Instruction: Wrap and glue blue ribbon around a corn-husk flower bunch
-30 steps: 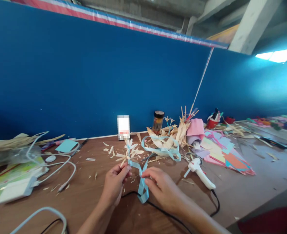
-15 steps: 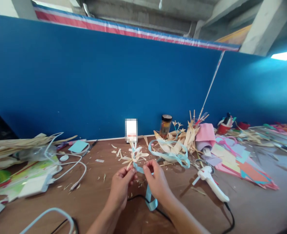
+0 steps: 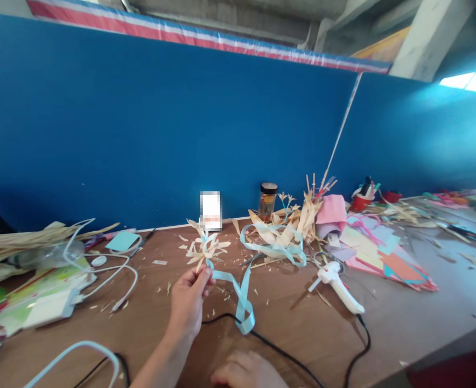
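My left hand (image 3: 187, 302) is closed in a pinch on the stem of a small flower of pale dried husk strips (image 3: 205, 249). The petals spread out above my fingertips. From the pinch a light blue ribbon (image 3: 242, 291) runs off to the right, then loops down over a black cord. My right hand (image 3: 251, 371) is low at the bottom edge, below the ribbon and apart from it. It is blurred and partly cut off, so I cannot tell how its fingers are set.
A white hot glue gun (image 3: 341, 288) lies at the right, near coloured paper sheets (image 3: 395, 258). Behind the ribbon coil (image 3: 298, 253) are dried husks (image 3: 308, 221) and a dark-lidded jar (image 3: 268, 202). White cables (image 3: 131, 275) and a husk bundle (image 3: 20, 245) lie left.
My right hand has let go of the ribbon and drawn back down to the bottom edge. The ribbon now hangs from my left hand, which still pinches the flower. The view has shifted slightly.
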Demonstrator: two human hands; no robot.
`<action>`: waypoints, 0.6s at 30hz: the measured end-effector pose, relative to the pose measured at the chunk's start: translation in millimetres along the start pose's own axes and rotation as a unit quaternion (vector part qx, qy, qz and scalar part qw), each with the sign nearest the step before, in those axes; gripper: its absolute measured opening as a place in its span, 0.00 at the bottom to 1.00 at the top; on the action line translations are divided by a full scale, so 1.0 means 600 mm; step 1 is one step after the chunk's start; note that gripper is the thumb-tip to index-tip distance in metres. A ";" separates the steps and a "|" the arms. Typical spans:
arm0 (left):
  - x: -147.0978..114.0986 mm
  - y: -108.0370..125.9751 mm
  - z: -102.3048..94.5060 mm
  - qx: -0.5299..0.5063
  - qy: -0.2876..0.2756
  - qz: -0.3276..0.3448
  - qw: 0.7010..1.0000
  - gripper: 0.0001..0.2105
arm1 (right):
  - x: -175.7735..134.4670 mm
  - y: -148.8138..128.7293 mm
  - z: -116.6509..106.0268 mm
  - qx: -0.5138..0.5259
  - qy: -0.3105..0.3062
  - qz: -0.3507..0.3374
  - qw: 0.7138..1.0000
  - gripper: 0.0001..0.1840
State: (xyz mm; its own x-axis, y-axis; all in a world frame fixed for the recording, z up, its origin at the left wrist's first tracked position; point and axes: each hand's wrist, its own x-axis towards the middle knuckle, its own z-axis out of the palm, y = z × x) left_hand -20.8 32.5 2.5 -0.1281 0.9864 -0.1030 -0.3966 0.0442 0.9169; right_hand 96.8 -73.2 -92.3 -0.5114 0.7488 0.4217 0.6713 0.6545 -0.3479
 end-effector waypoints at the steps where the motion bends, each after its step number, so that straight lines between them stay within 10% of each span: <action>1: -0.003 0.000 0.002 0.003 -0.002 -0.006 1.000 0.12 | -0.007 0.005 -0.018 -0.002 0.011 -0.006 1.000 0.11; 8: -0.018 -0.002 0.009 0.016 -0.025 -0.047 0.998 0.15 | -0.036 0.021 -0.209 -0.002 0.029 0.111 0.993 0.07; 18: -0.035 -0.013 0.002 -0.026 -0.117 -0.140 0.983 0.12 | -0.112 0.101 -0.263 -0.197 0.130 0.206 0.950 0.07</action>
State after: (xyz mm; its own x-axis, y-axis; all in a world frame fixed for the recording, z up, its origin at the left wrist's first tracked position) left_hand -14.1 12.0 -2.0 0.2023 0.9462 -0.2525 -0.4327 0.3176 0.8437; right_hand 256.3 -100.4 -9.8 -0.0463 0.8477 0.5284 0.9606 0.1828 -0.2092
